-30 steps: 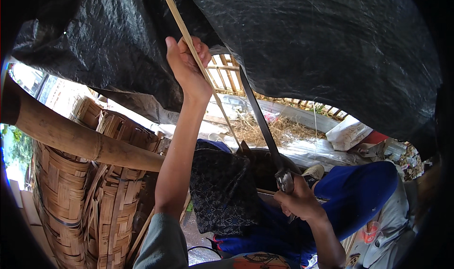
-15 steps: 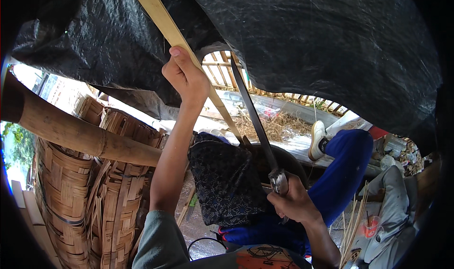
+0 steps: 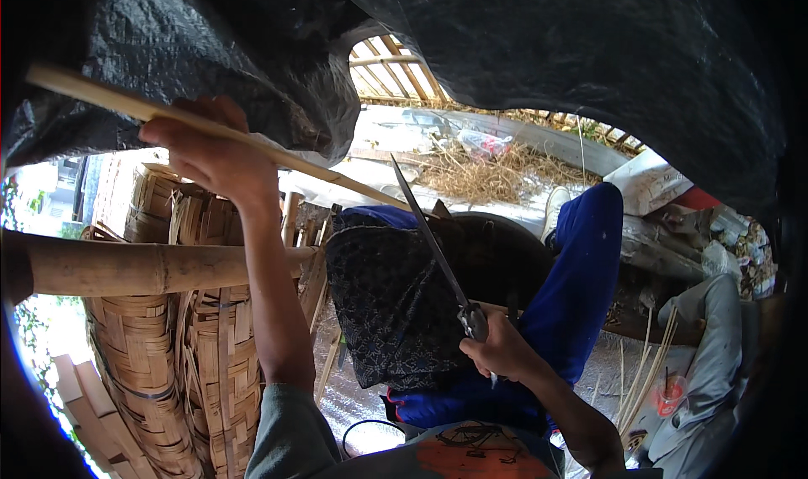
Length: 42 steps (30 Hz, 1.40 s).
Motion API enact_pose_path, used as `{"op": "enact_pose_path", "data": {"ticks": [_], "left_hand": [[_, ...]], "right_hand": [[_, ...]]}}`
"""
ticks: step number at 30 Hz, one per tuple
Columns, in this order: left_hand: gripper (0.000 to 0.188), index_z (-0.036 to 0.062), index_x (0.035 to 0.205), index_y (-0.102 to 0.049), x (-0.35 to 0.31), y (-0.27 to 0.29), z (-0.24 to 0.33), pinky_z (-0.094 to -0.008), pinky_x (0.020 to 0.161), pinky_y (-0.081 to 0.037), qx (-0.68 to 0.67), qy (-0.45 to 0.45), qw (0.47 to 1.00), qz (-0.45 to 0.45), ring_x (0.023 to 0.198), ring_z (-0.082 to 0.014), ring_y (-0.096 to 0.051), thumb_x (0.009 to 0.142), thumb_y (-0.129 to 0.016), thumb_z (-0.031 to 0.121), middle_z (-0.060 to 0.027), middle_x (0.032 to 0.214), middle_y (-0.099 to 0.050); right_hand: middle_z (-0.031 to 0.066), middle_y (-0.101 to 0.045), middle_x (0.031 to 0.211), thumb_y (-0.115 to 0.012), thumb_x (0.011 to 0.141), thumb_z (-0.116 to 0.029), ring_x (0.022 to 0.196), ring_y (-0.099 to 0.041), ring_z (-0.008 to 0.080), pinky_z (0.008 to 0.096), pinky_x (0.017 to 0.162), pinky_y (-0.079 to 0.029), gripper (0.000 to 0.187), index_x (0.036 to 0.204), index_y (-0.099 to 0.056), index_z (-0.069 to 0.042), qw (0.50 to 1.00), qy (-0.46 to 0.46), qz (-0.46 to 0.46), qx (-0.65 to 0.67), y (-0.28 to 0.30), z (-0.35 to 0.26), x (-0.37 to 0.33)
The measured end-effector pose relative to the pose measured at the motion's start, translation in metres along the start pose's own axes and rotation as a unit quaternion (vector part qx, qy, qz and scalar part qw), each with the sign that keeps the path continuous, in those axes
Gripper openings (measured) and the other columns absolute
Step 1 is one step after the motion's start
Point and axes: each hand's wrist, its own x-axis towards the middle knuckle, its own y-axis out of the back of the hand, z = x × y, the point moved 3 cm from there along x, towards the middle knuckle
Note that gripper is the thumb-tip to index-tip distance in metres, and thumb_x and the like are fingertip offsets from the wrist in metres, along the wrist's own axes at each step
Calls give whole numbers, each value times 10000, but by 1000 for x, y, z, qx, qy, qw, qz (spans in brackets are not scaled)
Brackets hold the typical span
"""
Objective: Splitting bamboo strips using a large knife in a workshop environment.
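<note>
My left hand (image 3: 206, 149), up and to the left, is closed round a long pale bamboo strip (image 3: 93, 90). From there the strip slopes down to the right, its lower end close to a dark rounded thing (image 3: 492, 239) beyond my lap. In my right hand (image 3: 507, 347) is the handle of a long knife (image 3: 431, 236) with a dark, narrow blade. Its tip points up and slightly left, near the strip's lower end; whether they touch I cannot tell. A dark patterned cloth (image 3: 379, 311) covers my lap, below the strip.
A thick bamboo pole (image 3: 160, 268) crosses at the left, before tall woven bamboo baskets (image 3: 139, 353). Black plastic sheeting (image 3: 589, 41) hangs low overhead. Another person's grey-clad leg (image 3: 715, 344) is at the right, near a red cup (image 3: 671, 395) and thin bamboo sticks (image 3: 644, 378).
My left hand has swung left and slightly down, so the strip now lies much flatter. The knife has dropped a little, its tip shifting down and left. My view has also shifted.
</note>
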Motion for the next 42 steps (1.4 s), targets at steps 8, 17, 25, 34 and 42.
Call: {"op": "enact_pose_path", "data": {"ticks": [8, 17, 25, 34, 42], "left_hand": [[437, 139, 634, -315, -10, 14, 16, -217, 439, -207, -131, 92, 977, -142, 483, -93, -252, 936, -296, 453, 8, 570, -271], [354, 164, 608, -272, -15, 38, 21, -246, 430, -151, -282, 291, 904, -138, 460, -89, -118, 944, -351, 242, 26, 517, -170], [393, 166, 591, -236, -12, 37, 16, -256, 422, -137, -294, 283, 901, -145, 447, -89, -88, 967, -340, 217, 29, 510, -139], [411, 162, 584, -209, -18, 24, 21, -267, 429, -127, -237, 271, 927, -105, 446, -81, -88, 955, -372, 226, 30, 505, -124], [395, 158, 597, -215, -21, 15, 16, -255, 431, -130, -290, 280, 901, -162, 452, -77, -86, 958, -358, 226, 35, 511, -122]], "right_hand": [[38, -462, 623, -610, 692, -70, 584, -487, 147, 309, 567, -416, 205, 858, -513, 3, 980, 109, 123, -117, 46, -11, -13], [-9, -440, 548, -571, 715, -35, 423, -443, 70, 254, 396, -347, 153, 852, -511, -5, 983, 13, 178, -47, 70, 5, -25], [5, -458, 515, -553, 730, -18, 371, -461, 84, 245, 350, -349, 192, 913, -506, 19, 992, 42, 106, -46, 59, 3, -16], [82, -539, 538, -576, 757, -84, 408, -532, 138, 295, 369, -424, 172, 883, -511, 15, 984, -12, 41, -173, 37, 8, 53], [85, -519, 520, -528, 725, -90, 449, -543, 155, 324, 394, -410, 106, 727, -508, 14, 967, -119, 86, -210, 84, 43, 121]]}}
